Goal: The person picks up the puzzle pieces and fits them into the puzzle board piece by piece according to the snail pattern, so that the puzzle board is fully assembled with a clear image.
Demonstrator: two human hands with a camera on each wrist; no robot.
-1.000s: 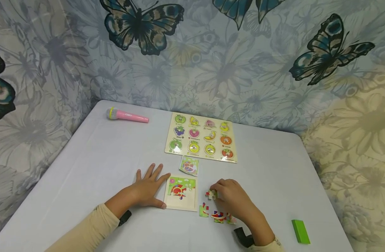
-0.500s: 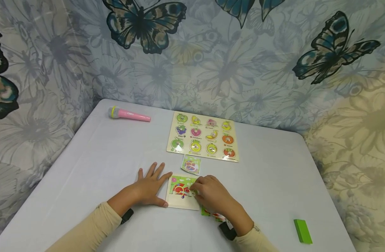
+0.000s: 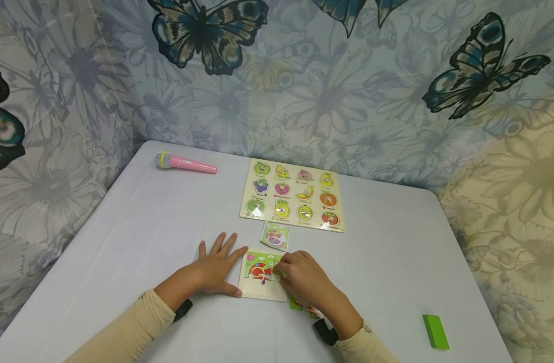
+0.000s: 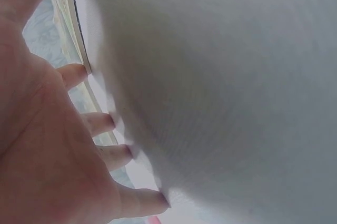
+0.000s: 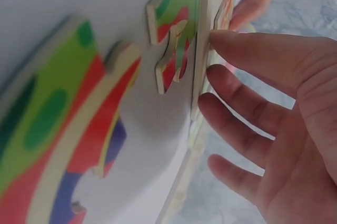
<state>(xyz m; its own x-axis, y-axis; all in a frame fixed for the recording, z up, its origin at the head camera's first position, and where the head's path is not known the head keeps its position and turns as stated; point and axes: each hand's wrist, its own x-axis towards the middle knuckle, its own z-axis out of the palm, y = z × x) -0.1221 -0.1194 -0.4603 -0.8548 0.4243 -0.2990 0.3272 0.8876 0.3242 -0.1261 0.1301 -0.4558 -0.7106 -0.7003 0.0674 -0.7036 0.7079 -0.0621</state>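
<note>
A small square puzzle board (image 3: 263, 293) lies on the table, its upper part filled with a green and red picture. My left hand (image 3: 213, 272) is spread flat at its left side, thumb and index fingertip right at the edge. With bent fingers, my right hand (image 3: 306, 279) pinches a puzzle piece (image 3: 277, 277) over the board's right side; the fingers hide most of it. Loose puzzle pieces (image 3: 296, 303) lie beneath the right wrist. In the right wrist view, a large red, green and blue piece (image 5: 89, 108) and a smaller piece (image 5: 176, 10) show beside the board.
Just behind the board lies a small picture card (image 3: 275, 236). Farther back is a larger fruit puzzle board (image 3: 292, 195). A pink toy microphone (image 3: 188, 163) rests at the back left, a green block (image 3: 435, 331) at the front right. A patterned wall (image 3: 304, 116) borders the table.
My right hand has carried the puzzle piece leftward from beside the loose pieces onto the board's right side. Over the last half second it stays nearly in place. My left hand keeps its spot.
</note>
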